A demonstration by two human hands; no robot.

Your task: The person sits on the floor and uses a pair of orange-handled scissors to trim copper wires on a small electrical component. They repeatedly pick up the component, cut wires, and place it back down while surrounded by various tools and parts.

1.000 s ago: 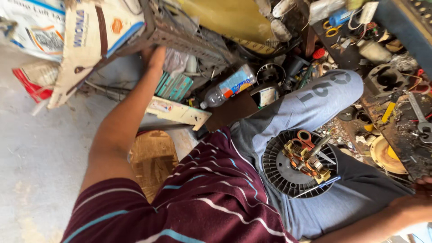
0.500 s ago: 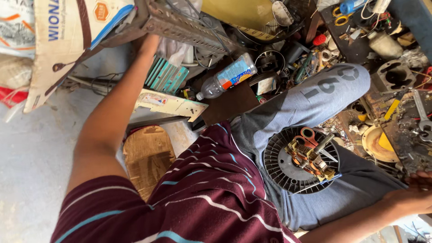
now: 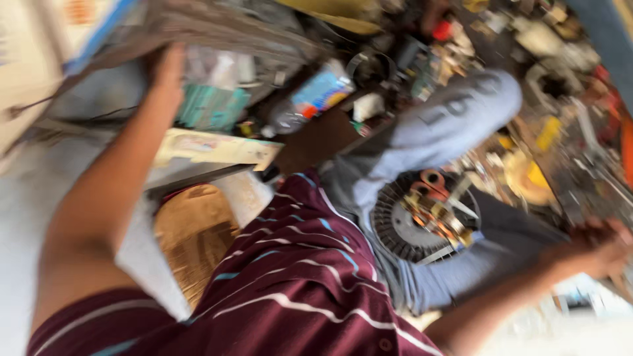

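Observation:
The picture is blurred by motion. My left hand (image 3: 165, 69) is stretched out to the upper left and grips the lower edge of a grey plastic crate (image 3: 231, 29); its fingertips are hidden behind the crate. My right hand (image 3: 593, 247) rests low at the right among scattered tools, too smeared to show its fingers. A round black motor part with copper windings and yellow bits (image 3: 422, 217) lies on my lap, on the grey trousers (image 3: 455, 125). Neither hand touches it.
A plastic bottle with a blue label (image 3: 313, 99) lies beyond my knee. A long pale carton (image 3: 217, 148) and a brown wooden stool (image 3: 194, 231) sit under my left arm. Dense clutter of metal parts and tools (image 3: 560, 132) fills the right side. Pale sacks (image 3: 39, 59) stand at the left.
The view has swung and blurred. My left arm stays at the crate, and my right hand has come further into view at the right edge.

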